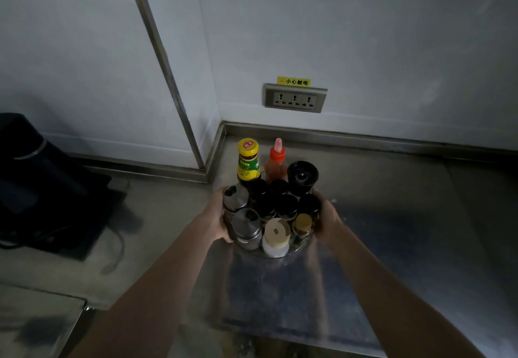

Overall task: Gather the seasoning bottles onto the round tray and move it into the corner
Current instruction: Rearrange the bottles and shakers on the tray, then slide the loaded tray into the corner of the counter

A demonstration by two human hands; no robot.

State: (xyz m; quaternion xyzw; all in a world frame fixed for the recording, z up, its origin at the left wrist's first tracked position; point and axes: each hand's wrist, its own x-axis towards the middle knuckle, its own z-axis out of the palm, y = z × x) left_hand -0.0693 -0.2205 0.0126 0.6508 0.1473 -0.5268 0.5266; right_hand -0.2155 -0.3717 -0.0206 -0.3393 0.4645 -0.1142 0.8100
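The round tray (297, 249) sits on the steel counter, packed with seasoning bottles. At its back stand a yellow-capped sauce bottle (248, 163), a red-capped squeeze bottle (277, 163) and a black grinder (302, 176). Several black-lidded jars (286, 206) fill the middle. Two steel shakers (246, 224) and a white bottle with a beige lid (276, 237) stand at the front. My left hand (217, 217) grips the tray's left side and my right hand (326, 219) grips its right side. Most of the tray's rim is hidden by bottles and hands.
The steel counter (392, 217) runs to a wall corner (221, 125) just behind the tray. A three-way wall socket (295, 98) with a yellow warning label sits above the counter. A black appliance (42, 184) with a cable stands on the lower surface at left.
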